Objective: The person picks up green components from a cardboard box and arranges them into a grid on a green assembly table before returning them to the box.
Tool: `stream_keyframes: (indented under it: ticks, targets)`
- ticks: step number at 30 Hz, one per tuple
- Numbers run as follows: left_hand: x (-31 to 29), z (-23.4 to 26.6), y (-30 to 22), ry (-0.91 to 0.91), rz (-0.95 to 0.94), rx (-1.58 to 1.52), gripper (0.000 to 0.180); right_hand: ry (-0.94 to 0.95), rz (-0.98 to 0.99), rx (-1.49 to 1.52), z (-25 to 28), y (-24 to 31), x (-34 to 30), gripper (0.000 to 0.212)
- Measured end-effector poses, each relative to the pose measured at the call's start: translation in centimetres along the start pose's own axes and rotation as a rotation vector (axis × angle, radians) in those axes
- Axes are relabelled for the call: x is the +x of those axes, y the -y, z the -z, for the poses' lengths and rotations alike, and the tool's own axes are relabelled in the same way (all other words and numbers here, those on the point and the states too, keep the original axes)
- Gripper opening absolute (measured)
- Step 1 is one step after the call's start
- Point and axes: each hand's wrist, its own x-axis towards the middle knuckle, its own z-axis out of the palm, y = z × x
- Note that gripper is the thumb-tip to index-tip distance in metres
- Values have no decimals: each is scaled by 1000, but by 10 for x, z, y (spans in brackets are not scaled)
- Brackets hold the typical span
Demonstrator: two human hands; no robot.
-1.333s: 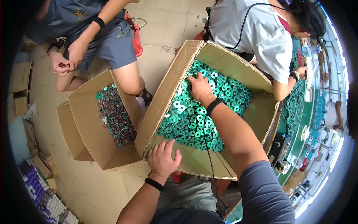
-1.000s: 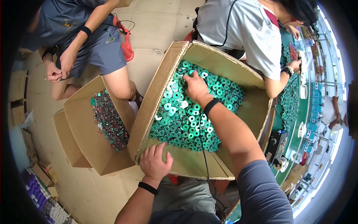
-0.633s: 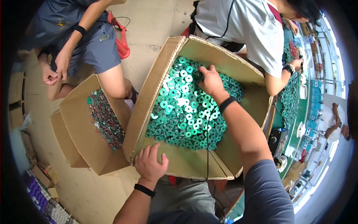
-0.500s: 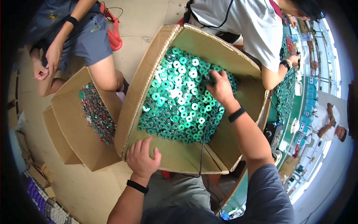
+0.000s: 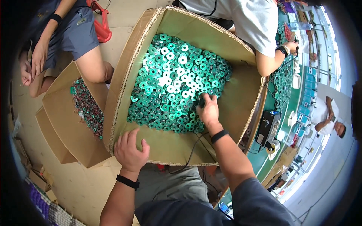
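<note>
A big cardboard box point(image 5: 124, 75) tilts toward me, filled with a heap of small green ring-shaped parts point(image 5: 169, 79). My left hand point(image 5: 130, 148) grips the box's near rim, fingers curled over the cardboard edge. My right hand point(image 5: 208, 110) is down inside the box, fingers dug into the green rings at the heap's lower right; what they hold is hidden. Both wrists wear black bands. A thin black cable point(image 5: 190, 152) runs along my right forearm into the box.
A smaller cardboard box point(image 5: 66, 124) with darker green parts stands on the floor at left, beside a seated person's leg point(image 5: 88, 62). Another person in a white shirt point(image 5: 249, 20) sits behind the big box. A green workbench point(image 5: 286, 79) with devices runs along the right.
The view has moved in closer over the big box. My right hand has slid from the upper middle of the heap to its lower right. My left hand stays on the near rim.
</note>
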Motion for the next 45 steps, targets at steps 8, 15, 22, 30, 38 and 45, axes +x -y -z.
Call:
stream_keyframes:
  ticks: [8,15,22,30,38,45]
  targets:
    - [-2,3,4,-1,12,-3,41,36,13,66,-10,12,7,75]
    - [4,-7,-7,47,9,-45,41,-88,112,281,58,-1,-35,80]
    - [-10,-1,4,39,46,-72,38,57,44,602,267,23,-157,75]
    - [-8,-3,-7,13,28,27,41,30,-254,255,488,-134,-224,46]
    - [-16,-65,-82,-5,116,-48,31,-136,-279,33,363,-383,-90,88]
    - [-22,-62,-63,-62,211,-41,30,-64,-450,238,306,-393,-28,115]
